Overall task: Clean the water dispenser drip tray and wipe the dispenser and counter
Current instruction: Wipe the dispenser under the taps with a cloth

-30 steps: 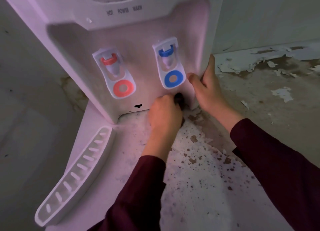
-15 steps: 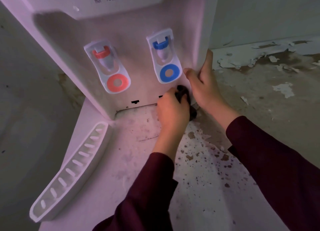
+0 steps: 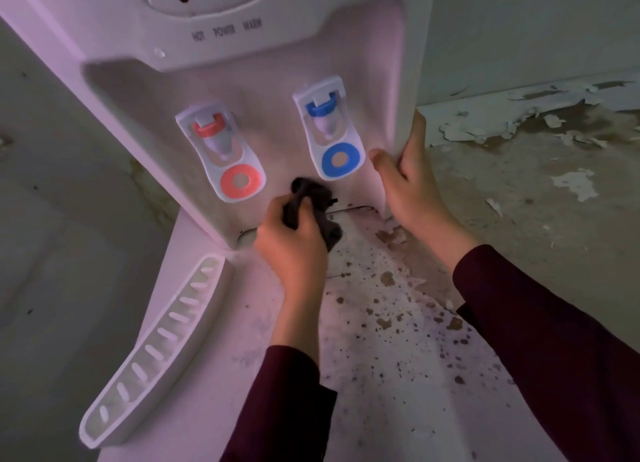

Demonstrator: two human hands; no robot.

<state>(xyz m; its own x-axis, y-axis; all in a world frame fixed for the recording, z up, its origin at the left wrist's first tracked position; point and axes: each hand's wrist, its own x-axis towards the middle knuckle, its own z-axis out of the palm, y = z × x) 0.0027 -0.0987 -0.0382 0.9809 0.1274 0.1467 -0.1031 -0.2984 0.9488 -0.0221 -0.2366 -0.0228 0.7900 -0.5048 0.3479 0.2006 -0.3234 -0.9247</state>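
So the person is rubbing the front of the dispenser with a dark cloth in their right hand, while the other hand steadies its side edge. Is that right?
Not quite: the head view shows the dark cloth bunched in the left hand, pressed to the dispenser front between the two taps. It is the right hand that steadies the side edge.

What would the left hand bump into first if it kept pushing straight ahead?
Probably the dispenser's front panel. The left hand presses its dark cloth there, between the red tap and blue tap, though depth is unclear.
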